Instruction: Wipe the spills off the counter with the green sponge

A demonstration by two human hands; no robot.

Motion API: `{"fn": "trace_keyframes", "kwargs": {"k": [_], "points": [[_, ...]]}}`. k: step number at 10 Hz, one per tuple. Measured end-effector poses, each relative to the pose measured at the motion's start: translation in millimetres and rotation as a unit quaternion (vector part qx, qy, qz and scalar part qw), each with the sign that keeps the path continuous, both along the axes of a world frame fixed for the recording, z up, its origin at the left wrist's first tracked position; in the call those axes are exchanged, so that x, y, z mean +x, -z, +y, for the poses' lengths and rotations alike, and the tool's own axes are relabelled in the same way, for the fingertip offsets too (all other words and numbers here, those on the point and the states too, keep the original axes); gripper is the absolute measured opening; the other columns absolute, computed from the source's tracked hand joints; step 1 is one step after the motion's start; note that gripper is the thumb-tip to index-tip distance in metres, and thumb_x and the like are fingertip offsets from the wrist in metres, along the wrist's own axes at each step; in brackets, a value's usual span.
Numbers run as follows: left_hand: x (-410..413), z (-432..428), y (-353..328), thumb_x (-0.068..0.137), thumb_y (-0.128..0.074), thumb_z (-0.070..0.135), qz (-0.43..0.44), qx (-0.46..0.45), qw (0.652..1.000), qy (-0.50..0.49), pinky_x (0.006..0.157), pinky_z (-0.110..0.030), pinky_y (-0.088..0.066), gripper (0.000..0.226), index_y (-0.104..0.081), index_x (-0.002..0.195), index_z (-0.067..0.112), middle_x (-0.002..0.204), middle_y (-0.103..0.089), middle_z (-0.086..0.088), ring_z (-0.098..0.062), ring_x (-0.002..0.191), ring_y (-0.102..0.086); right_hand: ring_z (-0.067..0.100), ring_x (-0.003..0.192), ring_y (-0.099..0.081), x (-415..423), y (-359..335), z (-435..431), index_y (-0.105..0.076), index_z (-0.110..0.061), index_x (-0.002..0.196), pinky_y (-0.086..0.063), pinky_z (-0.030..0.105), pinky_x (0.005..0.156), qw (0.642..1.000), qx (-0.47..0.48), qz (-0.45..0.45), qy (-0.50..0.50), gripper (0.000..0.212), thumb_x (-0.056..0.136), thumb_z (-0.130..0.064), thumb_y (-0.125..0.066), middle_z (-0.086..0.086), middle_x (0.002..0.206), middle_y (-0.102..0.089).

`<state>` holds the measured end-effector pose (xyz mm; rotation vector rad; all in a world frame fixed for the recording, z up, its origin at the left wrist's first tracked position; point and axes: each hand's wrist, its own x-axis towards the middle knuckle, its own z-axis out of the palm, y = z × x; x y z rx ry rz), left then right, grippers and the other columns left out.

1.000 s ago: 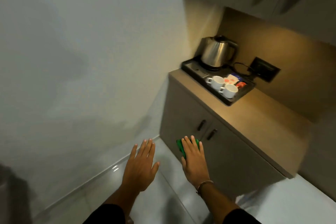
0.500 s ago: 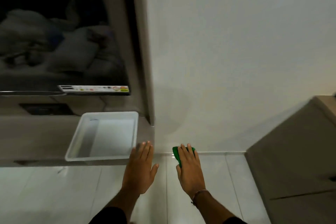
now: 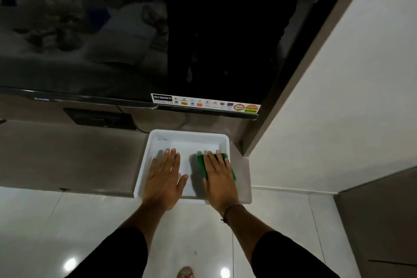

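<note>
The white tray (image 3: 187, 136) looks like smooth plastic with a soft, half-matt shine. The green sponge (image 3: 201, 161), at 3 o'clock in the tray, has a dull, slightly rough surface. The desk (image 3: 72, 156) is a grey-brown laminate, matt and even. At 12 o'clock, the television screen (image 3: 203, 29) is black and very glossy, like a mirror. The floor tiles (image 3: 45, 228), at 6 o'clock, are pale, polished and show bright spots of light. The wall (image 3: 349, 97) is plain matt white.
</note>
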<state>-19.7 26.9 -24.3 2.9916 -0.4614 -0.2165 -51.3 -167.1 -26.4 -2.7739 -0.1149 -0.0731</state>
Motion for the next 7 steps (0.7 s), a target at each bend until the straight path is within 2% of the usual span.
{"fn": "trace_keyframes", "kwargs": {"k": [2,4,6,7], "points": [[25.7,18.8,33.0,0.104,-0.021,0.060,0.030,-0.045,0.998,0.011,0.128,-0.047,0.003,0.078,-0.002,0.163,0.013,0.174,0.004,-0.008,-0.025,0.158,0.013,0.034,0.159,-0.012,38.3,30.7,23.5,-0.023,-0.014,0.162,0.003,0.046,0.125,0.998,-0.055,0.023,-0.007,0.066,0.105,-0.023,-0.054,0.011,0.171,-0.025],[24.9,21.3,38.7,0.103,-0.017,0.060,0.046,-0.042,0.998,0.015,0.129,-0.053,-0.007,0.078,-0.001,0.164,0.013,0.174,0.004,-0.009,-0.027,0.158,0.012,0.036,0.160,-0.005,44.1,46.2,30.1,-0.014,-0.016,0.164,0.004,0.047,0.123,0.994,-0.071,0.077,0.010,0.067,0.108,-0.032,-0.047,0.010,0.173,-0.015],[23.5,17.8,29.2,0.105,-0.025,0.057,0.038,-0.022,0.999,0.020,0.129,-0.055,-0.011,0.078,-0.005,0.163,0.011,0.174,0.000,-0.013,-0.032,0.158,0.008,0.035,0.160,0.001,44.7,34.9,24.6,-0.005,-0.017,0.164,0.000,0.051,0.127,0.992,-0.047,0.116,-0.007,0.083,0.101,-0.056,-0.043,0.008,0.175,-0.006],[10.6,10.1,14.8,0.107,-0.018,0.054,-0.006,-0.011,0.999,0.042,0.129,-0.057,-0.008,0.072,-0.007,0.163,0.010,0.173,-0.003,-0.014,-0.033,0.158,0.008,0.032,0.160,0.003,21.6,8.9,18.9,-0.007,-0.018,0.165,-0.008,0.054,0.129,0.996,0.023,0.080,0.010,0.088,0.097,-0.065,-0.038,0.005,0.175,-0.006]]}}
